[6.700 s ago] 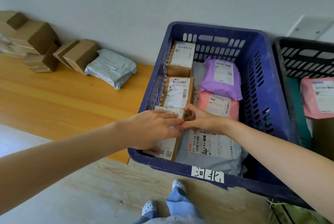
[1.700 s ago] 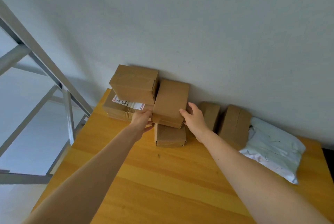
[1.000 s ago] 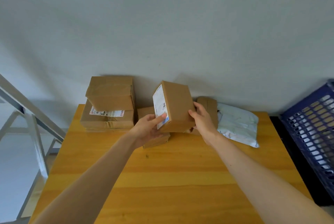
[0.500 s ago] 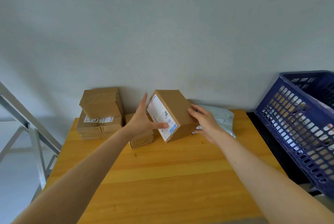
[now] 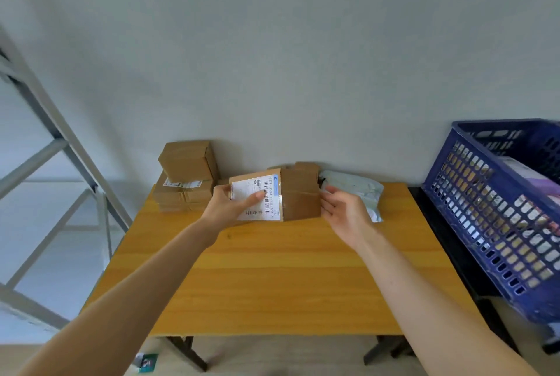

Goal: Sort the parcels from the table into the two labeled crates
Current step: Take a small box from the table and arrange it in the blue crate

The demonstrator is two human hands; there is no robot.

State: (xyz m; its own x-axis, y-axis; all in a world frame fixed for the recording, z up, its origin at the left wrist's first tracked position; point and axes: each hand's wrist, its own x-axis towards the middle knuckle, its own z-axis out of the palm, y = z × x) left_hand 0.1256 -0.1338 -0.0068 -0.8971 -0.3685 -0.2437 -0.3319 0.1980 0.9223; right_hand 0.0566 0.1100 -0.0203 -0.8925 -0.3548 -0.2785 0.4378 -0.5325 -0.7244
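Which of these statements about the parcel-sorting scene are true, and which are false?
1. The left hand holds a cardboard box with its label facing the camera. True.
2. The blue crate stands left of the table. False: it stands to the right.
3. A grey mailer bag lies on the table beyond the right hand. True.
4. The stack of boxes sits at the table's near edge. False: at the back, by the wall.

The wooden table (image 5: 272, 278) stands with its far edge against the wall. A stack of cardboard boxes (image 5: 186, 175) sits at its far left corner. A grey mailer bag (image 5: 354, 190) lies along the far edge, with a half-hidden brown box (image 5: 307, 167) just left of it.
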